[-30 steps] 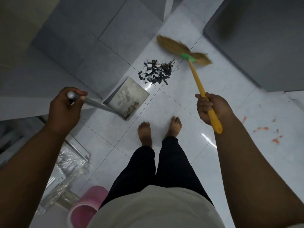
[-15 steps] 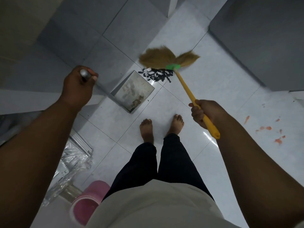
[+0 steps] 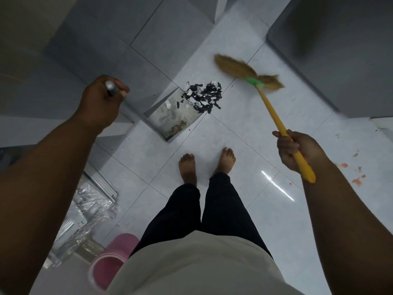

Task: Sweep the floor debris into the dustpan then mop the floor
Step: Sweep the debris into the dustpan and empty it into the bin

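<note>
Floor [image 3: 244, 145]: pale tiles, red spots [image 3: 357, 180] at right.
Broom [image 3: 270, 105]: long axis runs from near right to far left; yellow handle low, straw head at far end, blurred, right of debris and apart from it. Floor contact: cannot tell.
Dustpan [image 3: 170, 118]: on floor ahead of bare feet [image 3: 187, 169], mouth pointing away and rightward at debris.
Debris [image 3: 204, 96]: dark and white scraps heaped at pan mouth, some on pan.
Right grip [image 3: 297, 150]: fingers wrapped round broom handle near its end.
Left grip [image 3: 102, 99]: fist clenched round metal top of dustpan handle.
</note>
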Demonstrator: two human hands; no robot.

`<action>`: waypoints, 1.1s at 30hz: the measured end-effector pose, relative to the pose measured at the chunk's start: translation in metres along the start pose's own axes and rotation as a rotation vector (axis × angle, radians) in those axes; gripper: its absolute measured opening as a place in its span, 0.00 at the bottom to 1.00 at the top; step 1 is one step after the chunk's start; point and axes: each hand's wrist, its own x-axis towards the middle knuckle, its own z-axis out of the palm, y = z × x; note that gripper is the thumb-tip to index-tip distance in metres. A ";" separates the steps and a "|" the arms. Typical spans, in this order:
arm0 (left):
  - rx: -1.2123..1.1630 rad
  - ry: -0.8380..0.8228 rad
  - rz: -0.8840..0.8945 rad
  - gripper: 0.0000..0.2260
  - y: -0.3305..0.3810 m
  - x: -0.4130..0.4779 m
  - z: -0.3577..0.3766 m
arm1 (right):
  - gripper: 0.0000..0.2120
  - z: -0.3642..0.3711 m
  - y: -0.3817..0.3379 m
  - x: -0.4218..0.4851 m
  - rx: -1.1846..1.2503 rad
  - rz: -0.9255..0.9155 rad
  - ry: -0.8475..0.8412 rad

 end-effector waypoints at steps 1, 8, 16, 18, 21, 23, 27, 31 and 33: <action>0.000 0.004 -0.010 0.17 -0.001 0.002 -0.001 | 0.13 0.002 0.002 0.008 0.041 0.008 0.003; 0.023 0.048 0.027 0.16 -0.001 -0.004 0.014 | 0.14 0.024 0.057 0.031 0.050 0.096 0.017; 0.049 0.063 0.013 0.13 0.010 -0.016 0.021 | 0.13 0.019 0.105 0.014 -0.123 0.222 -0.040; 0.046 0.063 -0.001 0.11 0.011 -0.019 0.021 | 0.13 0.014 0.110 0.005 -0.198 0.224 -0.027; 0.051 0.065 0.000 0.11 0.011 -0.024 0.019 | 0.13 0.005 0.108 -0.017 -0.268 0.242 -0.035; 0.031 0.082 -0.009 0.14 0.011 -0.028 0.017 | 0.13 -0.003 0.103 -0.034 -0.285 0.228 -0.024; -0.033 0.101 -0.073 0.14 0.005 -0.037 0.006 | 0.13 -0.014 0.087 -0.061 -0.309 0.184 -0.015; -0.087 0.108 -0.101 0.14 -0.005 -0.051 -0.005 | 0.14 -0.018 0.069 -0.065 -0.240 0.155 -0.032; -0.089 0.112 -0.096 0.14 -0.008 -0.056 -0.008 | 0.14 -0.018 0.063 -0.058 -0.197 0.141 -0.038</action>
